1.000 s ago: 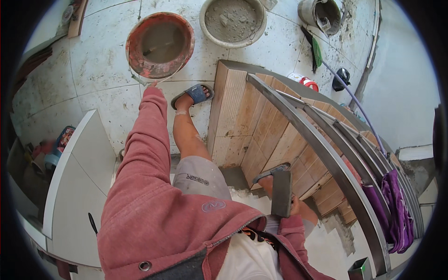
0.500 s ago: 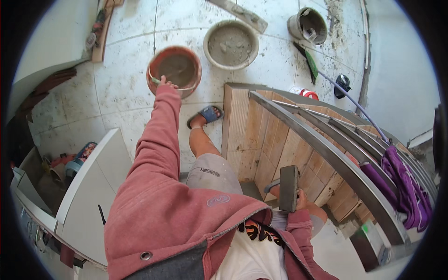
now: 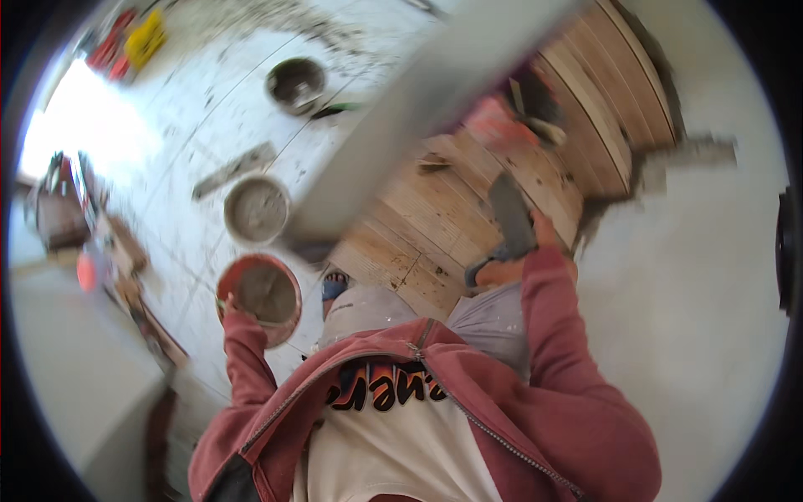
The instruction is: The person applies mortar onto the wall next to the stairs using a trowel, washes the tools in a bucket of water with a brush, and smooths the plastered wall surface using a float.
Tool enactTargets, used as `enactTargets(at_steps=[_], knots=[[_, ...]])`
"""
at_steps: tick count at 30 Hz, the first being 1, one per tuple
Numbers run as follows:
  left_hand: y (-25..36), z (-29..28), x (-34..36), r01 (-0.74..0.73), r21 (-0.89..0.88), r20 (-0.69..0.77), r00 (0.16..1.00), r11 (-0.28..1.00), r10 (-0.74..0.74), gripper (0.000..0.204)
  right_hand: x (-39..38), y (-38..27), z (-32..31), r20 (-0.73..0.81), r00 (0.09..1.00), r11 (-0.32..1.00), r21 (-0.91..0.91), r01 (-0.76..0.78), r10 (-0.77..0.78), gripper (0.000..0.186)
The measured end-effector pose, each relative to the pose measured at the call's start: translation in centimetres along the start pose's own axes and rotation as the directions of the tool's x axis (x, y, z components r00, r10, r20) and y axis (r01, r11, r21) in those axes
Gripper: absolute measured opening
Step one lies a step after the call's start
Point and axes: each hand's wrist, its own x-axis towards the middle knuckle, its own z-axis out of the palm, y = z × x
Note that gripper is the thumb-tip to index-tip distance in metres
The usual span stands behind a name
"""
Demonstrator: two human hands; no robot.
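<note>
At the left, my left hand (image 3: 229,308) is closed at the rim of an orange bucket (image 3: 293,322), on its handle as far as I can make out. Wet grey mortar (image 3: 266,291) lies in the bucket. Whether the bucket rests on the floor, I cannot tell. My right hand (image 3: 544,229) grips a grey rectangular plastering float (image 3: 510,214), tilted up over the wood-look steps (image 3: 418,213). Its grip is mostly hidden behind my fingers. Just beyond the bucket stands a round basin (image 3: 285,209) of thick mortar.
A blurred metal railing (image 3: 418,117) cuts diagonally across the view between the bucket and the steps. On the tiled floor lie a long mortar-smeared board (image 3: 234,170) and a dark pail (image 3: 295,85). A pale wall (image 3: 669,335) rises at the right.
My view has swung round to the right, blurring the railing. The steps now show in front of me. Both hands keep hold of the bucket and the float.
</note>
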Motion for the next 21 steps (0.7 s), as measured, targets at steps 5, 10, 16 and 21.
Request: enactTargets(at_steps=[5, 10, 16, 21], knots=[[3.6, 6.2, -1.6, -0.162, 0.439, 0.225, 0.972, 0.884, 0.067, 0.033, 6.9, 13.9, -1.1, -0.408, 0.882, 0.827, 0.561, 0.038, 0.236, 0.021], [1.6, 6.7, -7.7, -0.409, 0.731, 0.430, 0.898, 0.546, 0.097, 0.029, 2.1, 10.0, -0.5, -0.396, 0.815, 0.825, 0.541, -0.165, 0.422, 0.039], [-2.1, 14.4, -11.4, -0.661, 0.735, 0.667, 0.745, 0.147, 0.012, 0.025, 2.4, 2.7, 1.8, -0.298, 0.900, 0.805, 0.586, -0.090, 0.317, 0.018], [-7.7, 20.6, -14.8, -0.794, 0.598, 0.796, 0.604, -0.106, -0.039, 0.025, 1.1, 1.5, -2.5, 0.135, 0.915, 0.694, 0.613, -0.378, 0.380, 0.042]])
